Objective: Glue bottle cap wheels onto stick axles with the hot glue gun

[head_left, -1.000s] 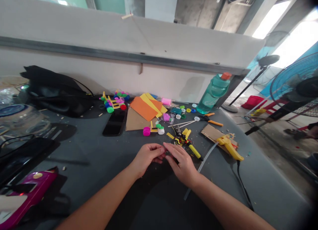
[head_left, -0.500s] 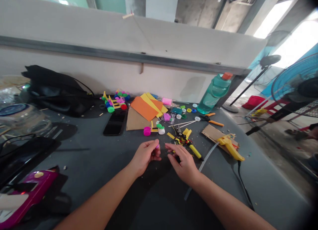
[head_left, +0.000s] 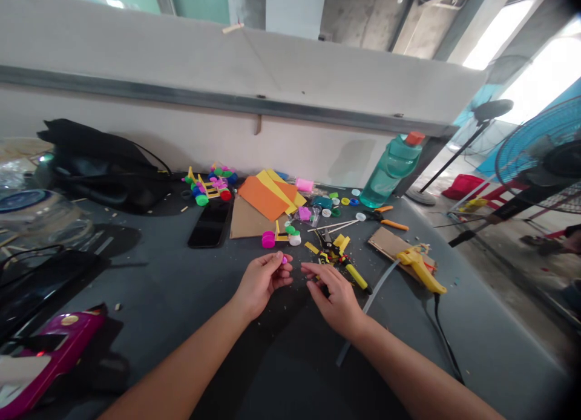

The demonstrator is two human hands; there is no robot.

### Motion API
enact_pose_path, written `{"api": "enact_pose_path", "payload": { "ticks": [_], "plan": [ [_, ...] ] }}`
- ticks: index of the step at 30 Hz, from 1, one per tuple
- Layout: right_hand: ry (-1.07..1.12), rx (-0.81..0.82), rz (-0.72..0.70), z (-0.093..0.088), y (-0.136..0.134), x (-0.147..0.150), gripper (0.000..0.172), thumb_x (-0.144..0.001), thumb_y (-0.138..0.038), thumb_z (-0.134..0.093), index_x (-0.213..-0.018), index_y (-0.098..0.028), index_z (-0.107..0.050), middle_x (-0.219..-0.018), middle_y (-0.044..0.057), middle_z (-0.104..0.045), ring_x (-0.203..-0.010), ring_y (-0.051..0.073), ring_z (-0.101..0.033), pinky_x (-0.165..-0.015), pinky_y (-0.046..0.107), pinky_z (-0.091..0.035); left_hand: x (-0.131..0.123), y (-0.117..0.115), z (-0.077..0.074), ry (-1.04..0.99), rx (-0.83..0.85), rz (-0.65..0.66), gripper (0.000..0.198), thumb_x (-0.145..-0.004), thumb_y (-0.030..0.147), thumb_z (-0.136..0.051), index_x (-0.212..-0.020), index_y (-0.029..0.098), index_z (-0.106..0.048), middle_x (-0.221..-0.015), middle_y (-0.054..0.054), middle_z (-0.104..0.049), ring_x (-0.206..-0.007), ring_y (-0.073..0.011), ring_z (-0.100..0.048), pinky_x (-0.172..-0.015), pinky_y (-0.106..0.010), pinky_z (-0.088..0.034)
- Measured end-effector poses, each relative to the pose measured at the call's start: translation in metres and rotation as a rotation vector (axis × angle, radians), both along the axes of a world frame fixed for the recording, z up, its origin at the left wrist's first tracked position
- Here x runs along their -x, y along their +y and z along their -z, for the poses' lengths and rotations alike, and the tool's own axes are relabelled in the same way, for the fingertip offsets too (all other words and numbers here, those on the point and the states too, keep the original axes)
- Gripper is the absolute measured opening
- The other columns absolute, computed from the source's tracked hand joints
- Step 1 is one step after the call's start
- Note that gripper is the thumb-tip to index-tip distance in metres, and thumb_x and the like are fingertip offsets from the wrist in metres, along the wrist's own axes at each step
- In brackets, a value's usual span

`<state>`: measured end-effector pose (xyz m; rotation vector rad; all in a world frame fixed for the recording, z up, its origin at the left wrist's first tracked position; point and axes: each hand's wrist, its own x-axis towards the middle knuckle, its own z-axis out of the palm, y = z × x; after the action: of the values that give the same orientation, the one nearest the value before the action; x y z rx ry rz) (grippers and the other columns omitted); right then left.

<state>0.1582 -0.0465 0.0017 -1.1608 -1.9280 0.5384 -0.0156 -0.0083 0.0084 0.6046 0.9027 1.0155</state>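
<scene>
Between the thumb and fingers of my left hand (head_left: 264, 282) is a small pink-purple piece (head_left: 284, 259), mostly covered, so its kind is unclear. My right hand (head_left: 334, 299) hovers just to the right with fingers stretched and apart, holding nothing visible. Beyond it lie black-and-yellow pliers (head_left: 356, 275) among yellow scraps. In front of my left hand sits a little craft-stick car (head_left: 282, 237) with pink and white bottle caps and green pieces on it. Further back stand more such cars (head_left: 202, 193) with coloured caps.
A yellow hot glue gun (head_left: 422, 269) with a long glue stick rests on cardboard at right. Behind are orange paper (head_left: 267, 196), bottle caps, orange-handled pliers (head_left: 394, 225) and a teal bottle (head_left: 390, 172). Leftward lie a phone (head_left: 211, 223), a jar (head_left: 43, 214) and a magenta device (head_left: 68, 347).
My left hand has shifted slightly left and up, and its fingers have turned so more of the pink-purple piece shows. My right hand has hardly moved.
</scene>
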Motion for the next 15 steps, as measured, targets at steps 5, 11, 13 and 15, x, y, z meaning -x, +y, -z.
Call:
{"api": "enact_pose_path", "payload": {
  "ticks": [5, 11, 13, 15],
  "plan": [
    [0.004, -0.017, 0.031, -0.001, 0.001, 0.001, 0.032, -0.084, -0.015, -0.048, -0.115, -0.022, -0.056, -0.100, 0.008, -0.064, -0.088, 0.017, -0.060, -0.071, 0.029, -0.053, -0.005, -0.005, 0.002, 0.101, -0.088, 0.087, 0.038, -0.076, 0.050, -0.058, -0.066, 0.014, -0.056, -0.051, 0.004, -0.051, -0.043, -0.0063, -0.045, -0.051, -0.025, -0.052],
    [-0.006, -0.093, 0.026, -0.005, 0.002, 0.005, 0.017, -0.082, -0.023, -0.058, -0.097, -0.022, -0.064, -0.089, 0.005, -0.067, -0.083, 0.018, -0.061, -0.072, 0.030, -0.052, -0.012, -0.014, 0.007, 0.284, -0.283, 0.305, 0.039, -0.073, 0.051, -0.061, -0.066, 0.012, -0.057, -0.056, 0.001, -0.056, -0.051, -0.0096, -0.055, -0.053, -0.022, -0.047],
    [-0.013, -0.145, 0.008, -0.005, 0.002, 0.005, 0.011, -0.082, -0.023, -0.059, -0.090, -0.022, -0.066, -0.086, 0.005, -0.068, -0.081, 0.018, -0.062, -0.073, 0.032, -0.051, -0.012, -0.014, 0.008, 0.256, -0.268, 0.321, 0.039, -0.074, 0.050, -0.060, -0.067, 0.012, -0.058, -0.056, 0.000, -0.057, -0.051, -0.0094, -0.055, -0.054, -0.022, -0.047],
    [-0.013, -0.175, -0.011, -0.006, 0.003, 0.005, 0.010, -0.082, -0.023, -0.059, -0.089, -0.022, -0.066, -0.088, 0.006, -0.068, -0.081, 0.018, -0.062, -0.074, 0.033, -0.051, -0.011, -0.014, 0.008, 0.237, -0.254, 0.312, 0.038, -0.073, 0.050, -0.061, -0.067, 0.012, -0.059, -0.056, 0.000, -0.057, -0.052, -0.0094, -0.054, -0.055, -0.023, -0.047]
  ]
}}
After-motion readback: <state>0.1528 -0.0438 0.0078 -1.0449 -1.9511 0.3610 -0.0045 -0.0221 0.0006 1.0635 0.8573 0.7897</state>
